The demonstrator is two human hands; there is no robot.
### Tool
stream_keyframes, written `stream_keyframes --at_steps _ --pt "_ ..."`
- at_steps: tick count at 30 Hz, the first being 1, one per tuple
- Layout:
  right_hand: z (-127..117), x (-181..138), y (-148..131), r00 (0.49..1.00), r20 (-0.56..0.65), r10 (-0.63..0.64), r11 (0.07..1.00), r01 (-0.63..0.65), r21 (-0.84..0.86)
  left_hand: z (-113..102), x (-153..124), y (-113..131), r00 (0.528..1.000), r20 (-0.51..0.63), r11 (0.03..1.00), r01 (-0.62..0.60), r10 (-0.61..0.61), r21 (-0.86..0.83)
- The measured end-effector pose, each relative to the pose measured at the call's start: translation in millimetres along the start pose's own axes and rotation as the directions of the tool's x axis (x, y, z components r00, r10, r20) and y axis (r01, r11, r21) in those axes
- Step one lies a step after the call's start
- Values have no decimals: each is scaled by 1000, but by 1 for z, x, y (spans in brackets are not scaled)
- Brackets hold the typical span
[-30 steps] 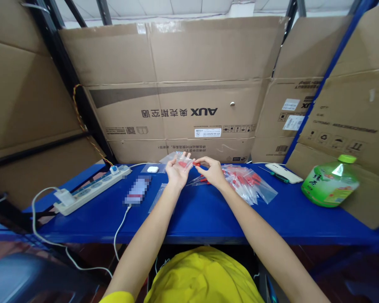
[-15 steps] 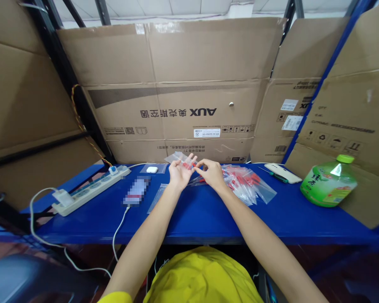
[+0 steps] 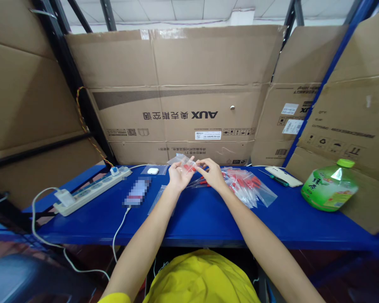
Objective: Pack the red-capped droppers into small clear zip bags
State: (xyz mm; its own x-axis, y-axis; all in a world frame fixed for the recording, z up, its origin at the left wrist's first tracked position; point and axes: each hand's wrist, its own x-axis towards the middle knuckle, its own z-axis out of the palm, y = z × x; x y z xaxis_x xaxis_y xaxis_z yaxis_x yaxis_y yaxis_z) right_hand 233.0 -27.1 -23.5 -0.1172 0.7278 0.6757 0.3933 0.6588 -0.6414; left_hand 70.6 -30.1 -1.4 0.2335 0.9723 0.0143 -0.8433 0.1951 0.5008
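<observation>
My left hand (image 3: 177,176) is raised over the blue shelf (image 3: 205,214) and holds a small clear plastic bag (image 3: 180,160) with red pieces in it. My right hand (image 3: 212,173) meets it from the right, fingers pinched at the bag's edge. Just right of my hands lies a heap of clear bags with red parts (image 3: 248,186). A few red-handled pieces (image 3: 198,182) lie on the shelf under my hands.
A white power strip (image 3: 91,190) with cable lies at the left, a blurred phone (image 3: 137,191) and a small white case (image 3: 152,171) near it. An empty clear bag (image 3: 158,198) lies flat. A green bottle (image 3: 330,185) and a white device (image 3: 284,175) are at right. Cardboard boxes (image 3: 183,97) wall the back.
My hands have drawn closer together at the bag, and my right fingers now pinch its edge. The camera tipped slightly downward.
</observation>
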Motion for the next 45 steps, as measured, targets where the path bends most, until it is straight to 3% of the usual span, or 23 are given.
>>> stream_keyframes --at_steps 8,13,21,27,33,45 --pt "-1 0 2 994 103 -22 997 14 76 -5 2 4 999 -27 999 30 -29 35" --pt "-2 0 1 999 42 16 989 -22 148 -2 0 3 998 20 997 63 -64 38" --pt "0 1 2 1000 -18 9 1000 -8 30 -3 2 2 987 58 987 146 -150 67" --pt "-7 2 5 996 91 17 999 -21 45 -3 1 4 977 63 978 203 -206 47" --pt "-8 3 3 994 98 39 998 -43 35 0 0 1 982 29 982 185 -186 34" --pt "-6 1 13 999 34 23 985 -17 -172 -1 2 -4 985 41 983 166 -169 75"
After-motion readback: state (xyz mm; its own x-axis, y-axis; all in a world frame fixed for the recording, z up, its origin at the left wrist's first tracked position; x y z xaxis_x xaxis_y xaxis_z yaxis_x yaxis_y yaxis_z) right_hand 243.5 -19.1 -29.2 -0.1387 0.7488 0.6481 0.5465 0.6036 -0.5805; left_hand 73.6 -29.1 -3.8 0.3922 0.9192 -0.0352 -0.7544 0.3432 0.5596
